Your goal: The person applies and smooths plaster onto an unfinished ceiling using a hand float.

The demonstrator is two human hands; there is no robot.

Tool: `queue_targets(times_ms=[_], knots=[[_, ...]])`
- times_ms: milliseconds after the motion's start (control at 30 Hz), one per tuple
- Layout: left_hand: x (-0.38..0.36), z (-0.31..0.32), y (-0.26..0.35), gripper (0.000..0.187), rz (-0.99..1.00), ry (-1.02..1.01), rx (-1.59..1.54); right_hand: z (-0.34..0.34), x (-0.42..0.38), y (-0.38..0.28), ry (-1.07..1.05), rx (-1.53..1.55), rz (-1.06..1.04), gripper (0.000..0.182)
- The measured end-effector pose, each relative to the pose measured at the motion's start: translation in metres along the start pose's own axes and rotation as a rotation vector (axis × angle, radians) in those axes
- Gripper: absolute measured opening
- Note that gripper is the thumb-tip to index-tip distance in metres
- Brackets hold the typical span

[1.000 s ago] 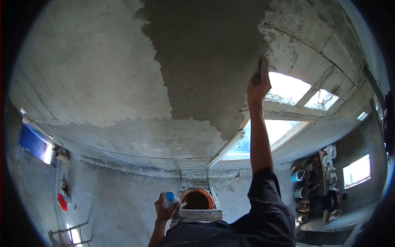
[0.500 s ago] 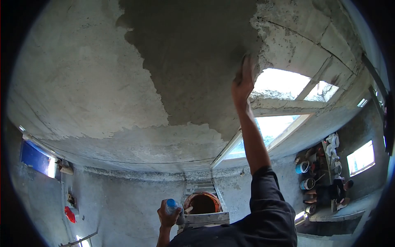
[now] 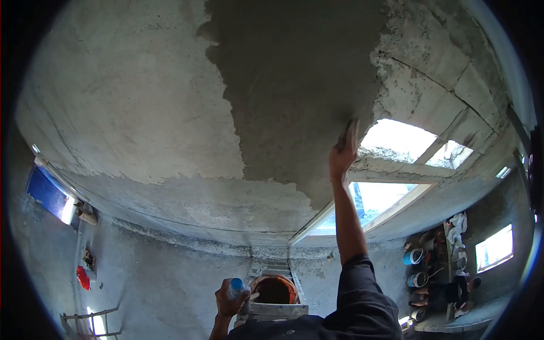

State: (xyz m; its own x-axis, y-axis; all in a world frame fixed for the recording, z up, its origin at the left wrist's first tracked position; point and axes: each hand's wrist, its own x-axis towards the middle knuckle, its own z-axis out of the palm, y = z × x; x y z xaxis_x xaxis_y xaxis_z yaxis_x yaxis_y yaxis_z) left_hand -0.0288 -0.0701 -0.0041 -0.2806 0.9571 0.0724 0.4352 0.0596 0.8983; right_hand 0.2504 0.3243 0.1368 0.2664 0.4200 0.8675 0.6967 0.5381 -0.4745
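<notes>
My right hand [image 3: 345, 150] is raised against the wall, fingers together at the right edge of a dark, damp patch of plaster [image 3: 289, 96]. A dark shape shows between its thumb and fingers, but I cannot tell what it is. Low in front of my body, my left hand [image 3: 227, 300] grips a clear plastic bottle [image 3: 236, 290] with a blue cap. Just right of it stands an orange-rimmed bucket [image 3: 294, 290] with dark contents, behind a wooden board [image 3: 277, 310].
A framed window opening [image 3: 385, 198] and a broken gap [image 3: 396, 139] lie right of my raised arm. A ladder-like frame [image 3: 277, 266] rises behind the bucket. At far right a person [image 3: 453, 292] is near several buckets [image 3: 418, 280]. A red item [image 3: 83, 277] lies at left.
My right hand has moved down along the damp plaster's right edge. The view has tilted up slightly, so the wall sits lower. The left hand still holds the bottle.
</notes>
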Motion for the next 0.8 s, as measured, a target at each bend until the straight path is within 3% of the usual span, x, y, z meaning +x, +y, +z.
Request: queue_targets(times_ms=[33, 133, 233, 300, 433, 500, 633, 733, 800], knots=[[0.000, -0.001, 0.001, 0.053, 0.001, 0.006, 0.031, -0.002, 0.025, -0.017, 0.117, 0.035, -0.031, 0.067], [-0.006, 0.000, -0.004, 0.054, -0.011, 0.008, 0.030, 0.013, 0.082, -0.034, 0.157, -0.019, -0.104, 0.065], [-0.006, 0.002, -0.004, 0.054, -0.021, 0.003, -0.012, 0.052, 0.072, -0.025, 0.262, -0.113, -0.233, 0.062], [-0.002, 0.005, -0.002, 0.053, -0.022, -0.008, -0.023, 0.052, 0.032, -0.027, -0.158, -0.097, -0.311, 0.062], [0.002, 0.005, 0.004, 0.053, -0.013, -0.041, 0.044, 0.028, 0.019, -0.031, -0.280, 0.049, -0.236, 0.066], [0.003, 0.007, 0.005, 0.053, -0.011, -0.034, -0.002, 0.004, 0.054, -0.037, -0.009, 0.021, -0.293, 0.065], [0.002, 0.007, 0.003, 0.052, -0.006, -0.038, 0.053, 0.020, 0.086, -0.024, 0.078, -0.006, -0.206, 0.067], [0.005, 0.010, 0.007, 0.053, 0.013, -0.032, 0.041, 0.048, 0.050, -0.023, -0.052, -0.033, -0.223, 0.068], [0.003, 0.010, 0.009, 0.055, 0.027, -0.024, 0.039, 0.044, 0.019, -0.032, -0.381, 0.072, -0.310, 0.070]])
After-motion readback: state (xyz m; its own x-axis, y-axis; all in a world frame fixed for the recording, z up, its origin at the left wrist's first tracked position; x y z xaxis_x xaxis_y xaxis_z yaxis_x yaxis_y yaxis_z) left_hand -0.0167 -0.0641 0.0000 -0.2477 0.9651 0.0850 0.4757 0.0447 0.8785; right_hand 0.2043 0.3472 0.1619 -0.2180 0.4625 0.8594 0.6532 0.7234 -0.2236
